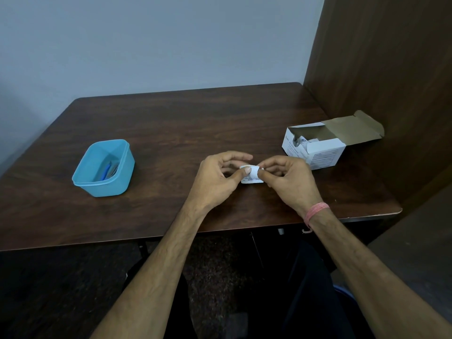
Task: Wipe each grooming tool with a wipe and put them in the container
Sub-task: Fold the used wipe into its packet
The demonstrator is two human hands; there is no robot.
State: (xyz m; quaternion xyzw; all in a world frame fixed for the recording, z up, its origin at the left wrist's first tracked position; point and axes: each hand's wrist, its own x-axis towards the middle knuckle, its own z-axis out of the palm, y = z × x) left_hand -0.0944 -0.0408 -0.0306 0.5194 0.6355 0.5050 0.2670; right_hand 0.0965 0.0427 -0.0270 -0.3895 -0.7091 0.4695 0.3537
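A small white wipe packet (252, 176) with printed text is held just above the dark wooden table (183, 123). My left hand (217, 178) pinches its left part between thumb and fingers. My right hand (286, 179) pinches its right top corner. A light blue plastic container (104, 168) stands open at the left of the table. Inside it lie grooming tools (108, 171), one with a blue handle; the others are hard to make out.
An open white cardboard box of wipes (318, 149) lies on the table's right side, flap folded back. A brown wooden partition (391, 69) rises along the right edge. A pale wall stands behind the table.
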